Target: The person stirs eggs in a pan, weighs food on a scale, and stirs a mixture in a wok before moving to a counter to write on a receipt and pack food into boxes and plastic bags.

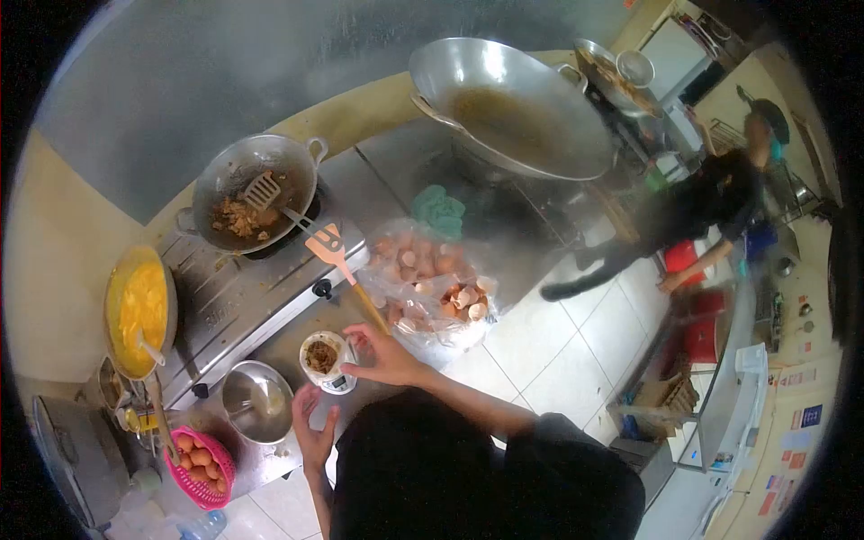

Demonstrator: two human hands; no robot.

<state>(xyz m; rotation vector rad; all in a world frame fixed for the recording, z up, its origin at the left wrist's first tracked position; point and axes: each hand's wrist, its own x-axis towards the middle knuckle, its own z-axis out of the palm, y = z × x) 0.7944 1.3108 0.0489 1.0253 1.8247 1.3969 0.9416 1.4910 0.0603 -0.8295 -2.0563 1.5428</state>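
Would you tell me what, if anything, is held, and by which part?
The left hand holds nothing; whether the right hand, at the side of the cup, grips it cannot be told.

Bright, hazy light glares off my big wok (pixel 513 108); the black-rimmed edges bend, and far details blur.

The display digits on the white scale (pixel 338 382) are too small to read, the dark bits in the cup (pixel 320 355) on it too small to identify, and whether the right hand (pixel 387 356) beside it touches either is unclear. Above and to the right of the scale, the plastic bag (pixel 432 292) partly hides the eggshells, haze blurs the large wok's (pixel 567 117) contents, and the co-worker (pixel 702 202) is blurred. Below and left of the scale, the clear bottle (pixel 205 523) is cut off by the picture's edge.
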